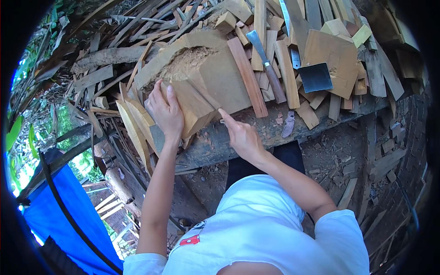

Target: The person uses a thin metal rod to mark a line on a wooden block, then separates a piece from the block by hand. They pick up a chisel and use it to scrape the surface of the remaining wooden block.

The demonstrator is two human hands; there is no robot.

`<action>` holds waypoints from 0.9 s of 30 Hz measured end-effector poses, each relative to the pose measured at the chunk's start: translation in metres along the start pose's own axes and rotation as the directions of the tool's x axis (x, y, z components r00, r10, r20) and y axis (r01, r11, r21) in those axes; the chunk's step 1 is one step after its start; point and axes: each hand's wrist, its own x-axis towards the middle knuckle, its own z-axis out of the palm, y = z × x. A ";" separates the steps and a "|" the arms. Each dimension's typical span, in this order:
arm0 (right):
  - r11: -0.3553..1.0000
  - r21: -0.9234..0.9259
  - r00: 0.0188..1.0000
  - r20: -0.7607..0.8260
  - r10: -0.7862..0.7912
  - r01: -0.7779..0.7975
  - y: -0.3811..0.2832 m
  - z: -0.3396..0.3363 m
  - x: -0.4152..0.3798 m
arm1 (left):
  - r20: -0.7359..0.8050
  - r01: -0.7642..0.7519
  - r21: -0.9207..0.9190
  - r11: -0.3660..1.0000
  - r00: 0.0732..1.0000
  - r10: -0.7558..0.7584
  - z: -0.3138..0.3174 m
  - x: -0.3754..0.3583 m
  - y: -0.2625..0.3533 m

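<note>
My left hand [166, 112] lies against the left side of a thick wooden block [190, 103], thumb and forefinger apart. At the block's right front corner is my right hand [245, 137], its forefinger stretched along the edge and its other fingers curled. Whatever those curled fingers may hold is too small to make out. Beneath and behind the block is a broad wooden slab [227, 78] with a rough, chipped hollow [190, 59] at its far side. A reddish wooden strip [247, 78] rests along the slab's right edge.
A wood-handled chisel [270, 73] lies right of the strip. Farther right are a dark square plate [315, 77] and a square board [331, 57]. Offcuts are heaped along the worn wooden bench [211, 146]. A blue tarp [71, 215] hangs at lower left.
</note>
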 end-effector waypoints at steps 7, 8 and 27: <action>0.998 -0.063 1.000 -0.001 -0.005 0.005 0.007 0.009 0.025 | 0.017 0.001 0.006 1.000 1.000 -0.001 0.001 0.005 0.000; 0.999 -0.017 0.999 -0.013 -0.041 0.041 0.004 0.007 0.013 | 0.005 -0.005 -0.004 1.000 1.000 0.005 0.000 0.004 0.000; 0.999 0.005 0.999 0.020 -0.033 0.033 0.000 0.002 0.015 | 0.011 -0.004 0.014 1.000 1.000 0.004 -0.001 0.001 -0.002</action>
